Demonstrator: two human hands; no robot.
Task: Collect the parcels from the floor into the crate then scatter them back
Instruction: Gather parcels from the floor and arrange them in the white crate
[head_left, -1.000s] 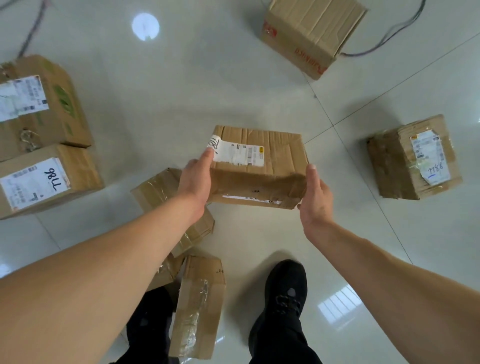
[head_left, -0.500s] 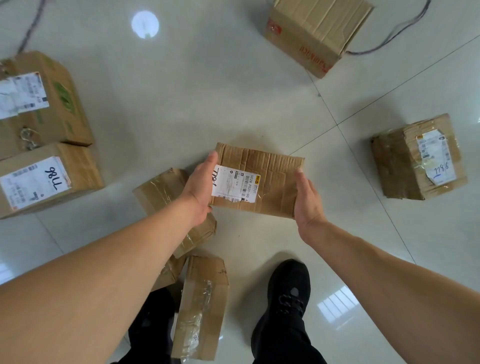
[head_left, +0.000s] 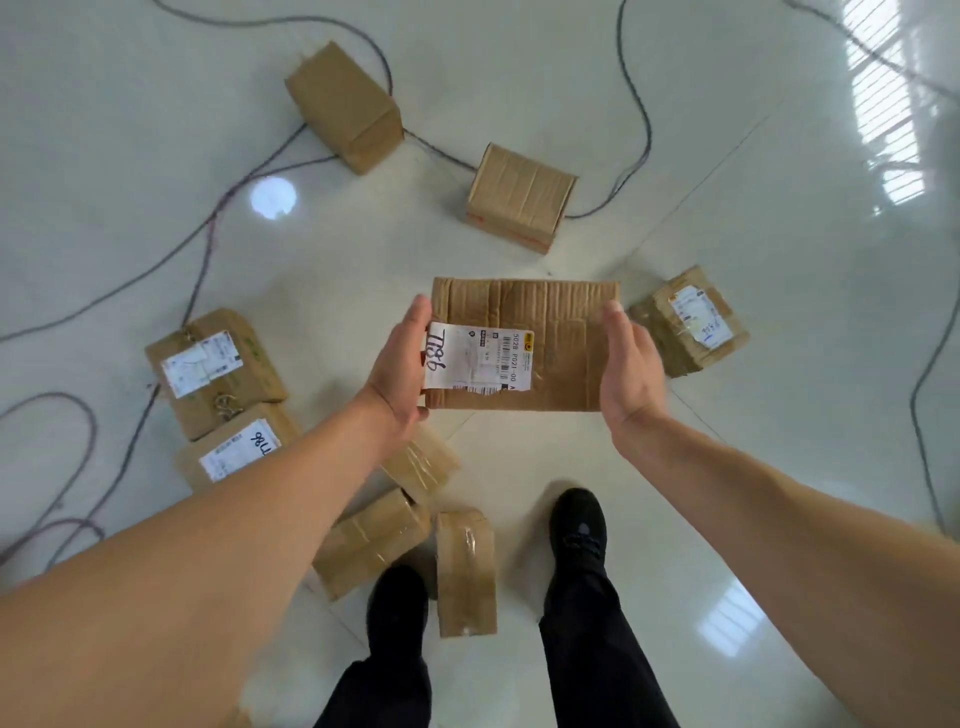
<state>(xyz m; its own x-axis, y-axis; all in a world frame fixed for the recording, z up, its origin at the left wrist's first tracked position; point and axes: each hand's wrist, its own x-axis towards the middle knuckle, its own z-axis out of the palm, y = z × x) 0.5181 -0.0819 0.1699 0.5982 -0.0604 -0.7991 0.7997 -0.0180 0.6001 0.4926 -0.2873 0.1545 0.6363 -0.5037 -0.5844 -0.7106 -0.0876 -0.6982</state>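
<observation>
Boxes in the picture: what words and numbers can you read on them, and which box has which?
"7786": handwritten sideways, white label on the held parcel.
"5028 P021-00 A": printed, same label.
"7786", probably: handwritten upside down, label on the near left parcel.
Too blurred: labels on the far left parcel and the right parcel; red print on the back parcel.

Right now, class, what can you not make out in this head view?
Head view:
Crate: nowhere in frame.
Taped parcel: partly hidden by the left forearm.
Held parcel: underside faces away.
Right parcel: label writing too blurred to read.
Cables: cut off by the frame edges.
</observation>
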